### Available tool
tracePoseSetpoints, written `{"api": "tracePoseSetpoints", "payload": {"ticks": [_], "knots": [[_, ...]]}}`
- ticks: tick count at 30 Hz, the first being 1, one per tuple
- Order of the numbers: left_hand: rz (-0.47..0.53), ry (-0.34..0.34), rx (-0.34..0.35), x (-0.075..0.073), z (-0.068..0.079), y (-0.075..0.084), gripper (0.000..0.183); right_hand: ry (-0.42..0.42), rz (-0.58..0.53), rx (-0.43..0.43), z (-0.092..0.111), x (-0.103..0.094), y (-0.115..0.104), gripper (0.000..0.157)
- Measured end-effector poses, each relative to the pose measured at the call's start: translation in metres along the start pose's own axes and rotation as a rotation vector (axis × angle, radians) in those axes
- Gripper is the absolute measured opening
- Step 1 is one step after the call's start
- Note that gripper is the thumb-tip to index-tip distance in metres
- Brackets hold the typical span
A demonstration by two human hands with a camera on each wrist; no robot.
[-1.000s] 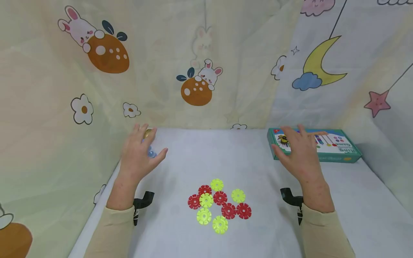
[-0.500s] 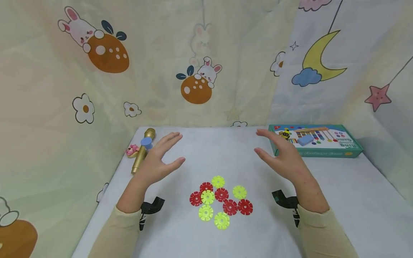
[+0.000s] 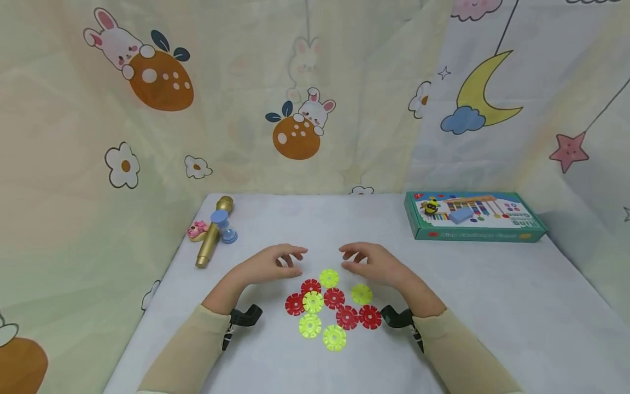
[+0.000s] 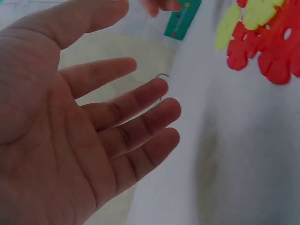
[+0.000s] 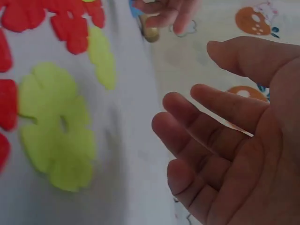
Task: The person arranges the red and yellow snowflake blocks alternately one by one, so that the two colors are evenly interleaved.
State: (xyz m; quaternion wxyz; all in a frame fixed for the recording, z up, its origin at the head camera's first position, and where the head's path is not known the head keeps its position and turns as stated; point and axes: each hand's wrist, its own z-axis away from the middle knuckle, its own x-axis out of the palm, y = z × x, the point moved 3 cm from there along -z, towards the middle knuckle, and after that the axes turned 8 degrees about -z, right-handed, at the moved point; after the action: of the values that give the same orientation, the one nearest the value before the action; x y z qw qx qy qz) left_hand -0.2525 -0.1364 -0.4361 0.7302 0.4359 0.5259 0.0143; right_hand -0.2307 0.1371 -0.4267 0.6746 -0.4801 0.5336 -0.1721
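Several red and yellow-green notched plastic discs lie in a loose cluster mid-table, among them a red disc [image 3: 347,317] and a yellow-green disc [image 3: 334,338]. One yellow-green disc [image 3: 313,302] overlaps red ones. My left hand [image 3: 273,264] hovers just behind and left of the cluster, fingers loosely bent, holding nothing. Opposite it, my right hand [image 3: 374,265] hovers behind and right of the cluster, also bare, its fingertips pointing toward the left hand's. The right wrist view shows a yellow-green disc [image 5: 56,126] beside my relaxed fingers [image 5: 187,136].
Back left on the white table [image 3: 275,355] are a gold microphone-like stick [image 3: 209,243], a blue hourglass [image 3: 223,227] and a pink figure [image 3: 198,230]. A green game box [image 3: 472,234] lies back right with a blue block [image 3: 461,215] on it. Patterned cloth [image 3: 236,137] hangs behind.
Both hands have come down and inward from the table's far sides, toward each other behind the discs. Their spread fingers have bent. The discs have stayed where they were.
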Motion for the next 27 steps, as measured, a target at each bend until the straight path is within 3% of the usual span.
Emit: {"api": "tracePoseSetpoints", "payload": {"ticks": [3,5,10,17,22,27], "knots": [[-0.007,-0.103,-0.039,0.014,-0.003,-0.007,0.056,-0.104,0.009,0.097,-0.005,0.024,0.012,0.043],[-0.006,-0.135,-0.063,0.023,-0.005,-0.01,0.05,-0.157,0.012,0.119,-0.007,0.035,0.017,0.045],[-0.034,-0.146,-0.109,0.038,-0.008,-0.011,0.036,-0.216,0.095,0.084,-0.009,0.045,0.023,0.044],[-0.149,-0.162,-0.088,0.042,-0.01,-0.004,0.033,-0.178,0.181,0.104,-0.01,0.047,0.024,0.04],[-0.188,-0.181,-0.073,0.042,-0.01,0.0,0.039,-0.108,0.23,0.188,-0.008,0.044,0.023,0.039],[-0.241,-0.157,-0.071,0.046,-0.012,-0.003,0.038,-0.045,0.272,0.251,-0.008,0.039,0.022,0.036]]}}
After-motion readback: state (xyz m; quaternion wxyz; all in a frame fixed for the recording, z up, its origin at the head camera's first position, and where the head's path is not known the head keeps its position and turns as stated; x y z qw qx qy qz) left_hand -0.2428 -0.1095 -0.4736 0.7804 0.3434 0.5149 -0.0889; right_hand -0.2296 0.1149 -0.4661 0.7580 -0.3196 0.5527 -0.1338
